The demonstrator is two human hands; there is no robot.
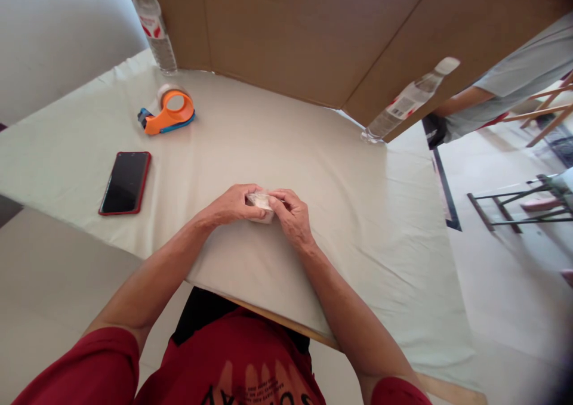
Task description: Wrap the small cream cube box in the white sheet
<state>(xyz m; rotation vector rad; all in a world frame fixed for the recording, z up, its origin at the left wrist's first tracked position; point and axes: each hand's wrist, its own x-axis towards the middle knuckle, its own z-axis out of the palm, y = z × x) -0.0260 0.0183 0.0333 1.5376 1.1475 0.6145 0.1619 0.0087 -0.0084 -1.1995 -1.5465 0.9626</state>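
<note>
A small white box (263,210) rests on the cloth near the table's front edge, with what looks like clear film or tape over its top. My left hand (237,204) is closed around its left side, thumb along the near face. From the right, my right hand (290,213) grips the box with thumb and fingers at its upper right corner. Both hands cover much of the box, so its full shape is hidden.
An orange tape dispenser (172,114) and a red-cased phone (126,183) lie to the left. Water bottles stand at the back left (156,32) and right (407,104), beside a cardboard partition (286,35). Past it, at right, is another person's arm (465,101).
</note>
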